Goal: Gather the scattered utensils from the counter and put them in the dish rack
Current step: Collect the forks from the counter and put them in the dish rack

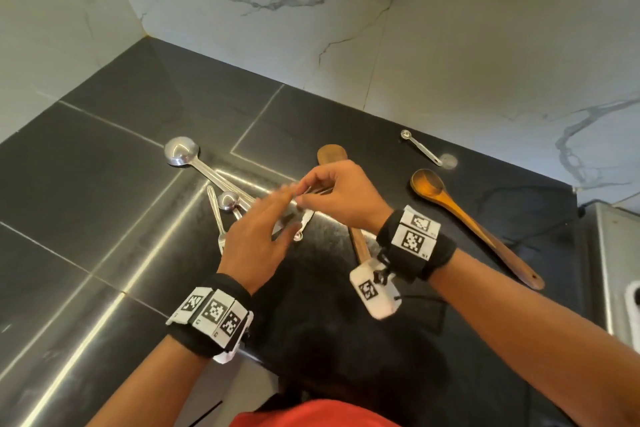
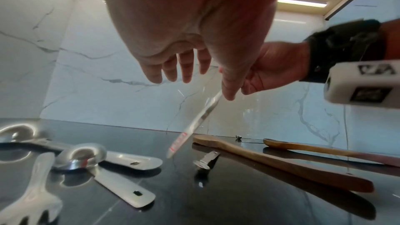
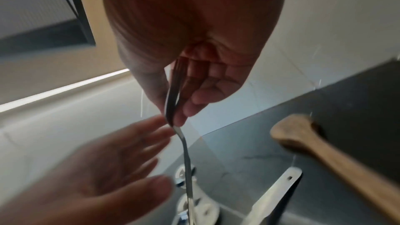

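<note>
Right hand (image 3: 194,74) pinches slim curved steel fork (image 3: 186,151)

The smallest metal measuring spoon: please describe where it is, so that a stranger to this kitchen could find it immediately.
Start at the marble wall behind the black counter. Near its foot, on the right side, the smallest measuring spoon lies alone, beyond the bowl of the wooden spoon. Unlike the large measuring spoon far to its left, it has a tiny bowl and touches nothing else.

Head view is looking steeply down on the black counter (image 1: 104,184) from above. Both wrist views are sitting low and close, facing along the fingers; all three are sharing the wooden spatula (image 1: 332,154).
</note>
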Demonstrator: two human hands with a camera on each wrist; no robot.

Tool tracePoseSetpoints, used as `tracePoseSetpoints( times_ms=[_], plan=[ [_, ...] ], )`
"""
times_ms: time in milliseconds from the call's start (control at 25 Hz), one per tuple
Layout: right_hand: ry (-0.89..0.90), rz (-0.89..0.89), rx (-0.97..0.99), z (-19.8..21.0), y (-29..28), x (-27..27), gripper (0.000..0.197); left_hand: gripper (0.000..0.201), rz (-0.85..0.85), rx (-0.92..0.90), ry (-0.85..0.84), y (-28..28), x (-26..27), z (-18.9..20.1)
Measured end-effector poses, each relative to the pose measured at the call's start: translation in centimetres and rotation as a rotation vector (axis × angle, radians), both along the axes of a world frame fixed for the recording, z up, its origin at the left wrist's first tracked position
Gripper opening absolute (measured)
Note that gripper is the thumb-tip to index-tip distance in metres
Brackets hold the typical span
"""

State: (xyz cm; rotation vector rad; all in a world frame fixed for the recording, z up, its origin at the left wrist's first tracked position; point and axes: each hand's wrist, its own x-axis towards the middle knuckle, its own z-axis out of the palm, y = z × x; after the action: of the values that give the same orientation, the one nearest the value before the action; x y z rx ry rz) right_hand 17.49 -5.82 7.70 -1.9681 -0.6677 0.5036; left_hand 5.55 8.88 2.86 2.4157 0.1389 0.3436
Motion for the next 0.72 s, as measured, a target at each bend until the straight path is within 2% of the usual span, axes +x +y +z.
tracePoseSetpoints(
  times_ms=[80, 200, 320, 400, 520, 600, 720],
  plan=[
    [0.081, 0.021, 0.09, -0.2, 1.2, -1.6, 0.008, 0.032, 0.084, -0.041, -0.059, -0.3, -1.2, -0.1],
    [0.191, -0.001, 0.21, -1.5, 3.4, -3.4, 0.02, 0.036, 0.178, -0.094, -0.002, 1.5, -4.1, -1.5],
    [0.166, -0.078, 0.166, -2.6, 5.6, -5.2, 0.032, 0.024, 0.307, -0.35, 0.056, 4.4, -7.3, -2.0],
    [0.127, -0.121, 0.051, -3.9, 6.7, -5.9, 0.038, 0.022, 0.44, -0.607, 0.079, 6.4, -8.7, -2.3],
    [-0.025, 0.022, -0.356, -5.6, 9.4, -7.2, 0.037, 0.028, 0.547, -0.896, 0.115, 9.9, -10.9, -1.9],
    [-0.186, 0.087, -0.609, -6.2, 11.4, -8.9, 0.038, 0.033, 0.555, -1.021, 0.115, 11.7, -11.9, -1.3],
    [-0.275, 0.034, -0.761, -7.1, 13.6, -10.3, 0.041, 0.034, 0.542, -1.138, 0.11, 13.3, -12.7, -1.1]
  ],
)
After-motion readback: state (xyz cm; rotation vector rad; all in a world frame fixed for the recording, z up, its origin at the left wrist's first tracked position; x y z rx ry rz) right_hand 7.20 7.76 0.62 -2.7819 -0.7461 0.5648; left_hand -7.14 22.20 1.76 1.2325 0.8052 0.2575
